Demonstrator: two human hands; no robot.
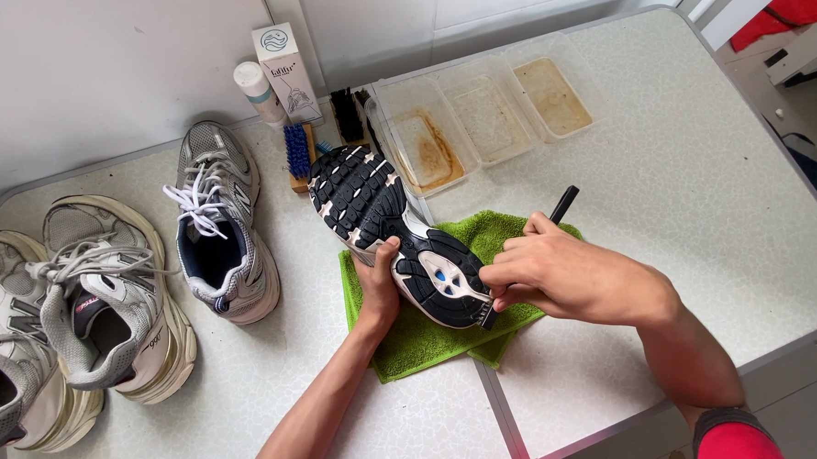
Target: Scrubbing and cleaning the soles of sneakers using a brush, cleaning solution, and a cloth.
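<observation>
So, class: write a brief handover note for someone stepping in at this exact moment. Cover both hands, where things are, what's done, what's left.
Left hand grips the upturned shoe, sole up, over the green towel. Right hand holds a thin black tool like a pen, tip at the heel tread. Three more sneakers stand upright to the left; blue brush and stained trays sit behind. How much of the sole is done cannot be told; the forefoot tread looks likely left.

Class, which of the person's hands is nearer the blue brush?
Left. The left hand grips the upturned shoe just below the blue brush; the right hand holds a black tool farther right.
</observation>
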